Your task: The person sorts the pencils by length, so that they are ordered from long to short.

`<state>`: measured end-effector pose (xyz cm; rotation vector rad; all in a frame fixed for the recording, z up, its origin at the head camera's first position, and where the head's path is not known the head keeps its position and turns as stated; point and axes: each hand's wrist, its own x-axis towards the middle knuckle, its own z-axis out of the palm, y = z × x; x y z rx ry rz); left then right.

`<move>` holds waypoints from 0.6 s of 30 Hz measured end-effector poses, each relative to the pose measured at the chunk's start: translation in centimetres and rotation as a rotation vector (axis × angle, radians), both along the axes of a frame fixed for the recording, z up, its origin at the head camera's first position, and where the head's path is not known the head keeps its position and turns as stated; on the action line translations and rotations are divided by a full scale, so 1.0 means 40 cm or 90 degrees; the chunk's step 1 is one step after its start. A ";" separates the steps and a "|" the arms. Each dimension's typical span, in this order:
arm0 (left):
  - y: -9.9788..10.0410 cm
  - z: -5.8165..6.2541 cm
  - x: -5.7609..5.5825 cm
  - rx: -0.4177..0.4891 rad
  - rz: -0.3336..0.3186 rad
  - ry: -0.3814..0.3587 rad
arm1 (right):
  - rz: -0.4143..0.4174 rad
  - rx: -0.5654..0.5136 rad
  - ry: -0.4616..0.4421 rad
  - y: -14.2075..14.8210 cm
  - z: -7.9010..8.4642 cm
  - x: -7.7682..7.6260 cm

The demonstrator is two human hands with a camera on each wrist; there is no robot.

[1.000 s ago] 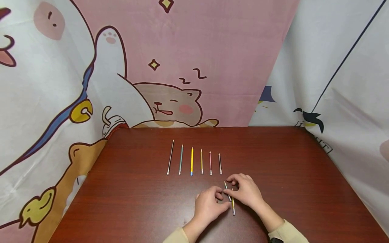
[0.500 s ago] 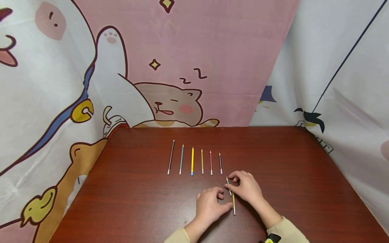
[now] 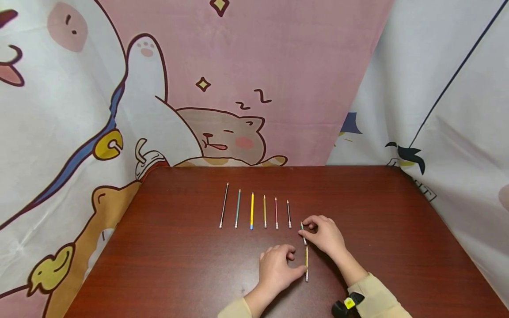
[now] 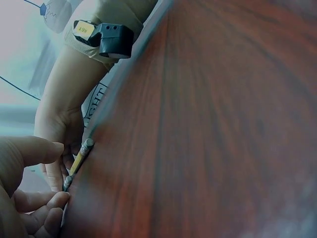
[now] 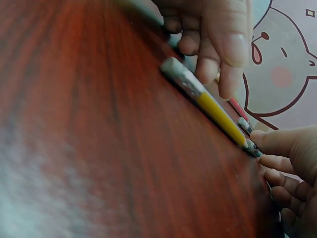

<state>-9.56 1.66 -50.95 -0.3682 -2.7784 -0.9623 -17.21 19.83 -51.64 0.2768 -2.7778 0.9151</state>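
Observation:
My right hand pinches a short green pencil between thumb and fingers, just right of the near end of the pencil row. Directly below it lies a yellow pencil with a white eraser at its near end; the green pencil's eraser end is right by its point. Beside the yellow pencil is my left hand, fingers loosely bent, thumb tip overlapping the pencil in the head view. In the right wrist view, that yellow pencil lies on the table between both hands, with a gap to the left fingers.
Several pencils stand in a row, longest to shortest from the left: black, teal, bright yellow, gold, pink-red and short black. Printed cloth hangs behind the brown table.
My right hand has slid the green pencil away from me and slightly right, off the yellow pencil's side. My left hand has shifted slightly right; the yellow pencil stays almost where it was.

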 end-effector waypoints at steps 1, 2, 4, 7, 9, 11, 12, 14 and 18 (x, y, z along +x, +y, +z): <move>0.001 0.000 0.000 -0.002 0.001 0.003 | 0.002 -0.001 0.000 0.002 0.000 -0.002; 0.003 0.000 0.000 -0.004 0.001 0.006 | 0.003 -0.003 -0.002 0.005 -0.001 -0.005; 0.006 0.001 0.000 -0.007 0.001 0.011 | 0.010 -0.009 0.001 0.008 -0.001 -0.008; 0.015 0.001 -0.001 -0.013 0.000 0.017 | 0.017 -0.017 0.005 0.011 -0.002 -0.010; 0.022 0.000 -0.003 -0.024 0.002 0.019 | 0.020 -0.020 0.010 0.012 -0.002 -0.012; 0.029 -0.003 -0.006 -0.037 0.005 0.019 | 0.020 -0.022 0.010 0.013 -0.002 -0.012; 0.032 -0.004 -0.007 -0.043 0.006 0.021 | 0.021 -0.024 0.010 0.014 -0.002 -0.012; 0.038 -0.008 -0.010 -0.054 0.010 0.022 | 0.019 -0.024 0.007 0.016 0.000 -0.012; 0.043 -0.013 -0.012 -0.066 0.016 0.022 | 0.013 -0.023 -0.006 0.019 0.003 -0.011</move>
